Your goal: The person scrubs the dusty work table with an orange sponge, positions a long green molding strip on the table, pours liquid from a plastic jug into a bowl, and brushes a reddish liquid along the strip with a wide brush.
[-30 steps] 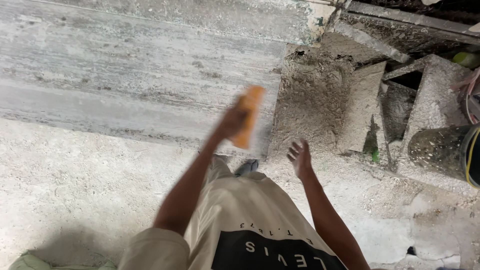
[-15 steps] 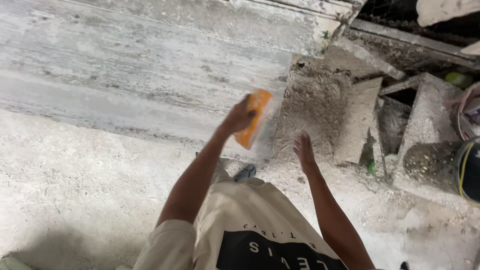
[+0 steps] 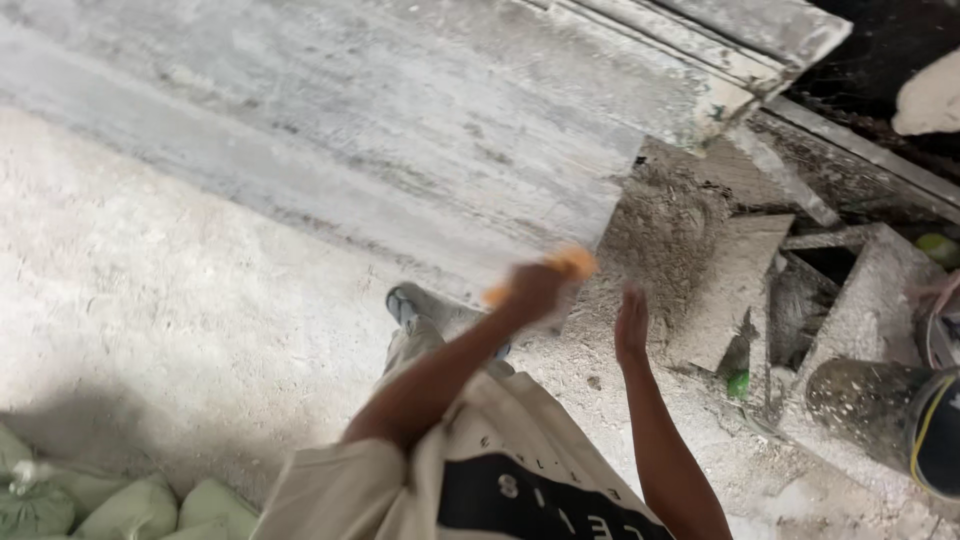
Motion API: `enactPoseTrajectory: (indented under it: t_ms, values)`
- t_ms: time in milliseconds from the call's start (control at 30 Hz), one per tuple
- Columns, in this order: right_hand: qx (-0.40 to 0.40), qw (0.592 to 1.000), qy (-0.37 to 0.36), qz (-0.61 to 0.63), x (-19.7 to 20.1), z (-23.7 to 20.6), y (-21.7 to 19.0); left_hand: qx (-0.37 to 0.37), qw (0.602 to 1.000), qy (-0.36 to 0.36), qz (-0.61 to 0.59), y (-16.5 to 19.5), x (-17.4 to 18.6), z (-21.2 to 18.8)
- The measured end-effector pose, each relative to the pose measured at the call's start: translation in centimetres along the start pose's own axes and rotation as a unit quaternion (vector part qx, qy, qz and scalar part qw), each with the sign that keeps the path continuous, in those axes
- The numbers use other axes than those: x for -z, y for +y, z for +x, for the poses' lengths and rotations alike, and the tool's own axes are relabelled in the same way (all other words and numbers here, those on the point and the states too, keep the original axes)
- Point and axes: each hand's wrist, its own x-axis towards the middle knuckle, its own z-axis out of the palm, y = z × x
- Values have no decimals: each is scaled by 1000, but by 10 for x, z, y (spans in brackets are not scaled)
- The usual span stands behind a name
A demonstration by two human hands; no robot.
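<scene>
Head view: left hand (image 3: 535, 290), blurred, grips an orange float (image 3: 560, 270) at the lower right corner of the grey slab (image 3: 400, 150). Right hand (image 3: 630, 325) empty, fingers flat and together, just right of the float, over rubble (image 3: 730, 290). Shoe (image 3: 405, 305) below the slab's edge. Green sacks (image 3: 130, 505) far lower left.

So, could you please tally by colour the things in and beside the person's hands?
Orange: 1, the orange tool in the left hand
Green: 1, the small green object right of the empty right hand
Pale green: about 4 sacks
Total: about 6
</scene>
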Motion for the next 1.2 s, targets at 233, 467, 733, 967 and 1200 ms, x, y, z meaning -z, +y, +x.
enactPoseTrajectory:
  t_ms: [233, 467, 733, 967, 1200]
  values:
    - [-37, 956, 139, 254, -52, 19, -34, -12, 971, -51, -235, -19, 39, -14]
    - [-158, 854, -115, 482, -226, -4, -120, 72, 877, 9, -475, -203, 157, -178]
    - [-319, 635, -470, 523, -522, -51, -300, 244, 739, 281, -562, -374, 223, -395]
    - [-234, 696, -629, 257, -707, -108, -379, 509, 701, 408, -288, -481, 289, -546]
    - [-115, 713, -581, 375, -834, -99, -414, 354, 703, 432, -441, -556, 333, -570]
